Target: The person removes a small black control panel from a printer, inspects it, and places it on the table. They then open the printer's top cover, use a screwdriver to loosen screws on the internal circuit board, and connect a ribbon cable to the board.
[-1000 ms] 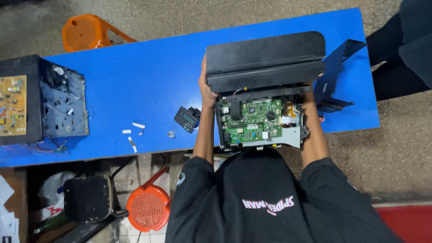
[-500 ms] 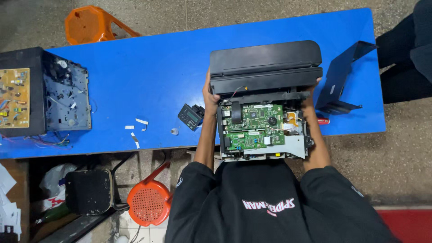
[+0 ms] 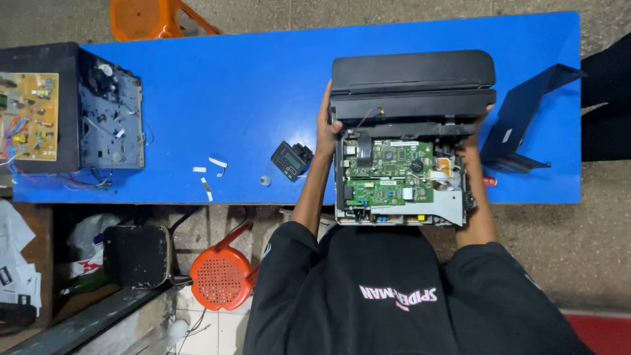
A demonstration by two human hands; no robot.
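Table [image 3: 217, 85] left end: opened chassis [image 3: 108, 115] with yellow board [image 3: 26, 115]. Mid: paper scraps [image 3: 209, 172], small display module [image 3: 289, 160]. Left hand [image 3: 324, 128] and right hand [image 3: 474, 128] grip the printer [image 3: 411, 131] sides at near edge, green board [image 3: 391, 172] exposed. Black panel [image 3: 522, 118] right.

Blue table [image 3: 217, 85] spans the frame, on rough grey concrete floor [image 3: 565, 250]. Orange plastic stool [image 3: 220, 279] and a black stool [image 3: 135, 255] sit below the near edge; another orange stool [image 3: 148, 18] sits beyond the far edge. Red strip of floor [image 3: 601, 332] bottom right, light flat and even.
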